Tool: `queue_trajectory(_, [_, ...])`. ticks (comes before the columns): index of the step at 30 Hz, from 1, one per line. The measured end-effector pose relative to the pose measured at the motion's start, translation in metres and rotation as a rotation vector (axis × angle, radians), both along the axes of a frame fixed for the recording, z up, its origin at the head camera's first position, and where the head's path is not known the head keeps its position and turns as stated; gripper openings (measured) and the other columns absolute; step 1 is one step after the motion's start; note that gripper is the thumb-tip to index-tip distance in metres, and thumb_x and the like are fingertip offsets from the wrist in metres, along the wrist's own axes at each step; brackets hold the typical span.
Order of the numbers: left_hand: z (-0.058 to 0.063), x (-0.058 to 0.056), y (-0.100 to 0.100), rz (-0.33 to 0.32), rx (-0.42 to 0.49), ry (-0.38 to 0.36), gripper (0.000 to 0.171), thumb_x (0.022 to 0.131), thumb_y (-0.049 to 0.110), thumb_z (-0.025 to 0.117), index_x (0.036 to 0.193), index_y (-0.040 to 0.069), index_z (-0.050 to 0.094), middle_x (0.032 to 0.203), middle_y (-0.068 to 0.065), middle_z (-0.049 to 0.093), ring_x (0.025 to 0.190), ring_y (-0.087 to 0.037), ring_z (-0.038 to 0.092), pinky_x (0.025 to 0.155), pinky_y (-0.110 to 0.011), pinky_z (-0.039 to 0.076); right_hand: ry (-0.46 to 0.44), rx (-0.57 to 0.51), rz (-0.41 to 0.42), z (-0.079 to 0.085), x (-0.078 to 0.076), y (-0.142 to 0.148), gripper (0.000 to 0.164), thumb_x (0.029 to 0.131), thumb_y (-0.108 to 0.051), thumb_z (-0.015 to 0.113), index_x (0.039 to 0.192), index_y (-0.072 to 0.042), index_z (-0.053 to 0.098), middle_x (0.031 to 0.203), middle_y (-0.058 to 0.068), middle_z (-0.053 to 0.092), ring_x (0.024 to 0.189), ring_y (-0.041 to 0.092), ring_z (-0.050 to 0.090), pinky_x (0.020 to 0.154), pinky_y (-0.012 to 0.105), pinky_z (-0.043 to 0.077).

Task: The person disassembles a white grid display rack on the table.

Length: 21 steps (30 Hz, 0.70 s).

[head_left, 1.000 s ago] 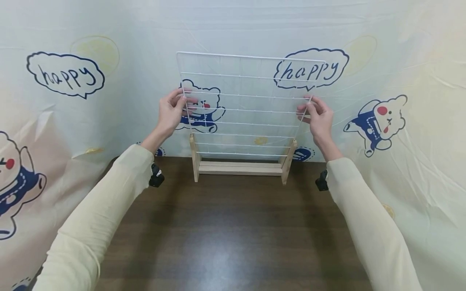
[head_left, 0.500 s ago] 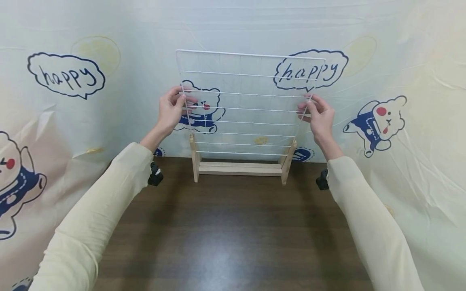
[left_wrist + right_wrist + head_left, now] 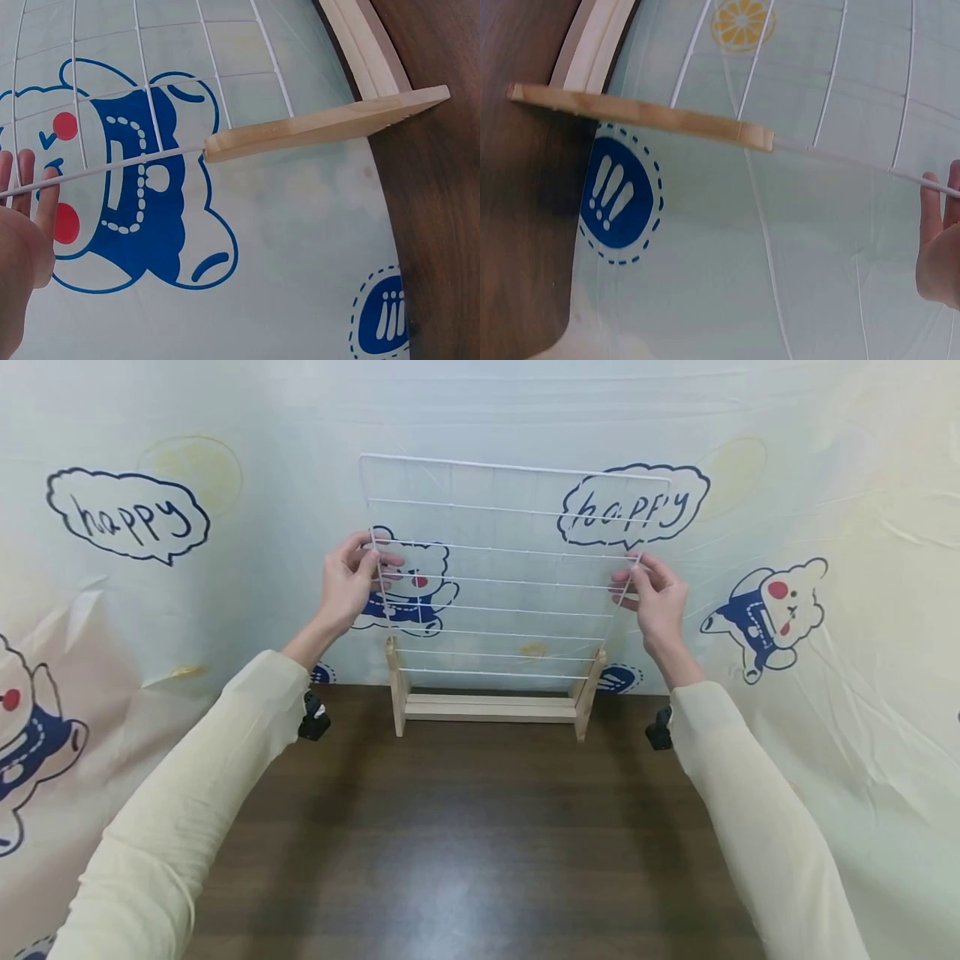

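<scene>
A white wire grid (image 3: 495, 466) stands upright at the back of the table, its lower end between the side posts of a pale wooden base (image 3: 491, 710). My left hand (image 3: 347, 578) pinches the grid's left side wire, about midway up. At the opposite side wire my right hand (image 3: 658, 602) pinches at a similar height. The left wrist view shows the wooden post (image 3: 322, 129) meeting the frame wire, with fingers (image 3: 46, 202) behind the wire. In the right wrist view the other post (image 3: 652, 114) appears, and my fingertips (image 3: 931, 202) touch the wire at the right edge.
A pale cloth (image 3: 285, 410) printed with bears and "happy" bubbles hangs behind and beside the dark wooden table (image 3: 450, 827). The base stands close to the cloth at the table's far edge. A small black device (image 3: 660, 729) sits at my right wrist, another (image 3: 313, 718) at the left.
The grid's top edge has risen slightly in view, and my left hand has shifted a little up and left with it. Both hands keep their hold. The whole view has drifted slightly.
</scene>
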State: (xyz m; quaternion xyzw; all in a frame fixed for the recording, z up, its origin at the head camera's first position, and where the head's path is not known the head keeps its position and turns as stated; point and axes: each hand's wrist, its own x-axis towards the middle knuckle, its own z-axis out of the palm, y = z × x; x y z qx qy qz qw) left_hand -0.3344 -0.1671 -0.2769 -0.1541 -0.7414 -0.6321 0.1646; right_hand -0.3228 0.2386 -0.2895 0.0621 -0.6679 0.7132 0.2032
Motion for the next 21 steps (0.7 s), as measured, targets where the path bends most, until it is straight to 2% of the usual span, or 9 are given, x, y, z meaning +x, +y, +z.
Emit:
queue_trajectory(8, [0.003, -0.001, 0.001, -0.004, 0.002, -0.006, 0.026, 0.102, 0.005, 0.043, 0.123, 0.002, 0.057, 0.107, -0.022, 0.068, 0.094, -0.036, 0.067, 0.08, -0.037, 0.058, -0.037, -0.022, -0.048, 0.004, 0.0, -0.005, 0.025, 0.098, -0.009, 0.056, 0.12, -0.007, 0.066, 0.096, 0.012, 0.07, 0.09, 0.027, 0.068, 0.087, 0.042, 0.053])
queue_trajectory(14, [0.004, -0.001, 0.004, 0.015, -0.017, 0.007, 0.026, 0.102, 0.005, 0.042, 0.124, 0.003, 0.057, 0.107, -0.021, 0.069, 0.092, -0.037, 0.067, 0.075, -0.035, 0.057, -0.032, -0.021, -0.052, 0.008, 0.0, -0.004, 0.025, 0.099, -0.009, 0.055, 0.121, -0.006, 0.065, 0.097, 0.014, 0.07, 0.086, 0.024, 0.068, 0.084, 0.039, 0.056])
queue_trajectory(21, [0.006, -0.001, 0.004, 0.031, -0.012, 0.026, 0.027, 0.103, 0.005, 0.042, 0.125, 0.003, 0.057, 0.107, -0.02, 0.068, 0.091, -0.036, 0.067, 0.076, -0.033, 0.057, -0.061, -0.038, -0.047, 0.011, -0.002, -0.005, 0.025, 0.099, -0.01, 0.055, 0.121, -0.009, 0.066, 0.099, 0.012, 0.07, 0.091, 0.025, 0.068, 0.088, 0.041, 0.054])
